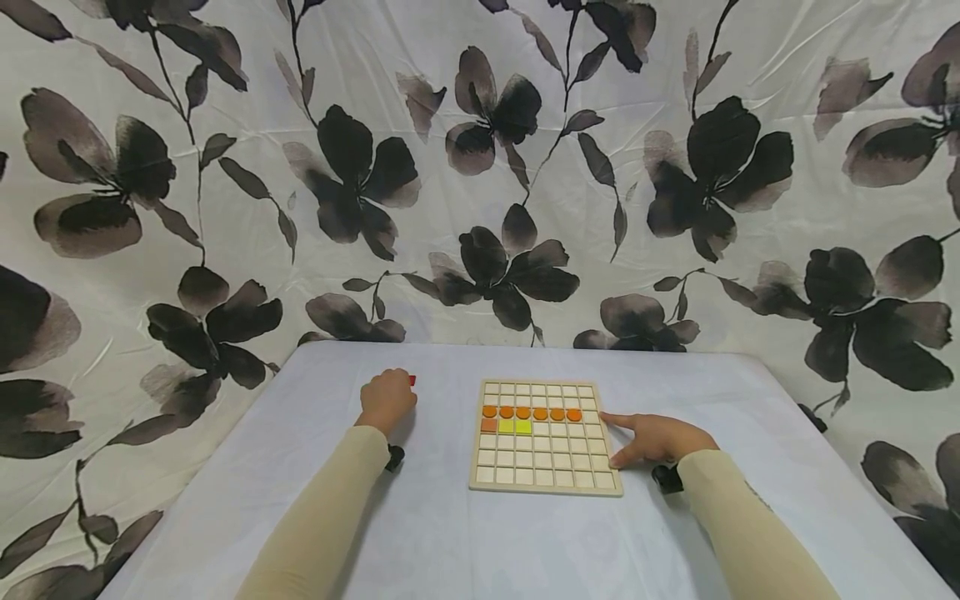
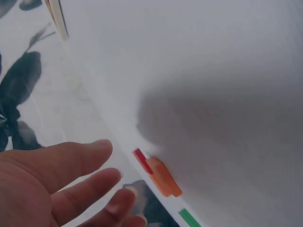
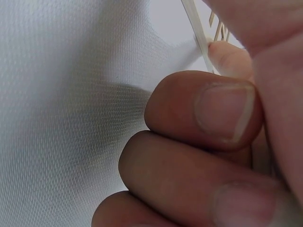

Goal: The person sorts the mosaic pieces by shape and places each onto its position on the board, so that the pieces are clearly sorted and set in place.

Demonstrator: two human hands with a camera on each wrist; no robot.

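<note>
Right now my left hand [image 1: 387,398] is over the far part of the white surface [image 1: 420,533], its thumb and fingers loosely parted, just beside a small red piece [image 2: 142,161] but apart from it. Against that red piece, also close to my left fingertips, lie orange pieces [image 2: 165,178], and a green piece [image 2: 190,218] lies a little past them. My right hand [image 1: 663,439] stretches its index finger and thumb wide apart against the near side of a wooden grid board [image 1: 546,492], its other fingers curled under. The board lies flat between my two hands, touching the right one and well apart from the left. Across from my right index fingertip runs a row of six orange discs [image 1: 522,413]; next to that row, at the side towards my left hand, sit an orange square [image 1: 489,426] and two yellow squares [image 1: 507,426].
</note>
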